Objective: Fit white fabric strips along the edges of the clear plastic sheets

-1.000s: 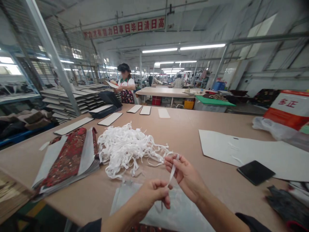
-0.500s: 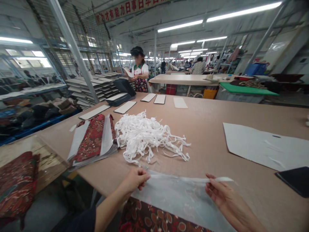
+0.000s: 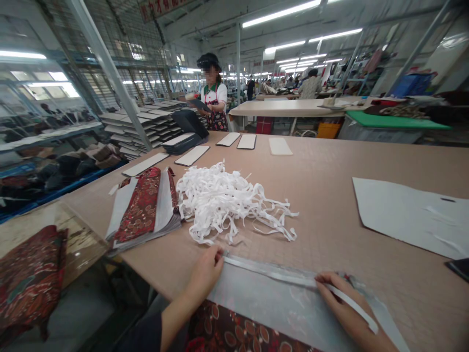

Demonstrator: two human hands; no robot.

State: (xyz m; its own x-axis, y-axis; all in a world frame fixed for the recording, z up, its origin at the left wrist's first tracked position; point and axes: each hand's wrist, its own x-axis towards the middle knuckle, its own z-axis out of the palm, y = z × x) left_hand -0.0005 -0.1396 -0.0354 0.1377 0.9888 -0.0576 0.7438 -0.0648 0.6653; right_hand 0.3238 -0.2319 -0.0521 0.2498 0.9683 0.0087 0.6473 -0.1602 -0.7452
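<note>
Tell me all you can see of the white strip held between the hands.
The white strip is narrow, flat and plain, and looks like soft fabric tape. The left hand pinches it near one end, which the fingers hide. It runs nearly straight, close along the far edge of the pale sheet, to the fingers of the right hand. Past them, a loose tail curves over that hand to a visible end. Whether it is fastened to the sheet cannot be told.

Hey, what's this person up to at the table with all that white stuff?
The left hand and right hand hold a white strip stretched along the edge of pale sheeting. Beyond them lies a tangled heap of similar strips, with folded patterned fabric beside it.
</note>
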